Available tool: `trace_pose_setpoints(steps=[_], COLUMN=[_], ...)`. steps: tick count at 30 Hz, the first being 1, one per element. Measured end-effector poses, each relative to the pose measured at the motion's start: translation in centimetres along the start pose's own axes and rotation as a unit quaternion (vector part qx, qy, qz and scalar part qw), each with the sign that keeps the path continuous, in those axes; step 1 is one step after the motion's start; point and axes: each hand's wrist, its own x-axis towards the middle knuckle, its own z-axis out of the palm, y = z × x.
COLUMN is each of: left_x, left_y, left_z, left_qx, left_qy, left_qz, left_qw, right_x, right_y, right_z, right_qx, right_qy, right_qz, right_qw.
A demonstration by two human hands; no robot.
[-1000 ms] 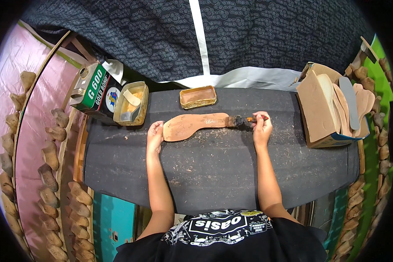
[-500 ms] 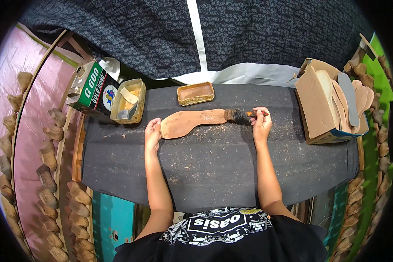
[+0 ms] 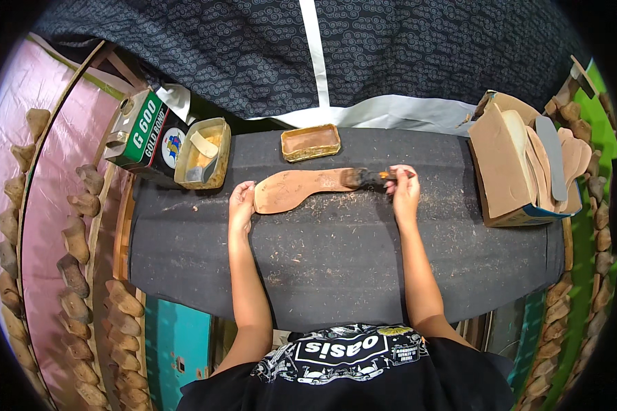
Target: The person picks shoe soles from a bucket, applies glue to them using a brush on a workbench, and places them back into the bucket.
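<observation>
My left hand (image 3: pixel 241 202) is closed on the wide toe end of a tan shoe insole (image 3: pixel 288 190), which lies sideways over the dark table cloth. The insole's narrow heel end points to the right. My right hand (image 3: pixel 404 188) grips the handle of a dark, stained brush (image 3: pixel 371 179). The bristles rest on the insole's heel end and cover part of it. Beyond the insole stands a shallow yellowish tray (image 3: pixel 311 151) with brown stuff in it.
A green and black metal can (image 3: pixel 144 137) and a yellow-stained tub (image 3: pixel 219 175) holding flat spreader-like pieces stand at the back left. A cardboard box (image 3: pixel 504 175) of insoles stands at the right. Wooden shoe lasts (image 3: pixel 75 240) line racks on both sides. Shavings litter the cloth (image 3: pixel 336 260).
My right hand has moved slightly left and away from me, carrying the brush further onto the insole's heel end. My left hand keeps its hold on the toe end.
</observation>
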Motion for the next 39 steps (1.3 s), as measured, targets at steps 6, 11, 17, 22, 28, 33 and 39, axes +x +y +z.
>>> trace_pose_setpoints(steps=[6,11,17,22,28,33,39], left_x=[0.2,0.0,0.3,0.5,0.4,0.2,0.2], left_y=[-0.3,-0.2,-0.6,-0.8,-0.7,-0.5,-0.5], left_z=[-0.1,0.2,-0.1,-0.4,-0.6,-0.1,-0.2], left_qx=[-0.003,-0.005,-0.005,0.026,0.026,0.008,-0.001], left_qy=[0.006,0.005,0.003,0.01,0.003,0.012,0.011], left_qz=[0.0,-0.001,0.014,0.023,0.013,0.009,0.014], left_qw=[1.0,1.0,1.0,0.999,1.0,1.0,1.0], right_x=[-0.1,-0.9,-1.2,-0.1,0.4,-0.3,-0.3], right_y=[-0.2,0.1,0.5,0.7,0.9,0.2,0.3], right_z=[-0.1,1.9,2.5,0.7,-0.6,0.8,0.9], right_qx=[0.02,0.093,0.094,0.094,0.036,0.099,0.073], right_qy=[0.04,-0.116,-0.106,-0.002,0.07,-0.037,-0.043], right_qz=[-0.041,0.071,0.111,0.13,0.04,0.081,0.104], right_qw=[0.998,0.986,0.984,0.987,0.996,0.991,0.991])
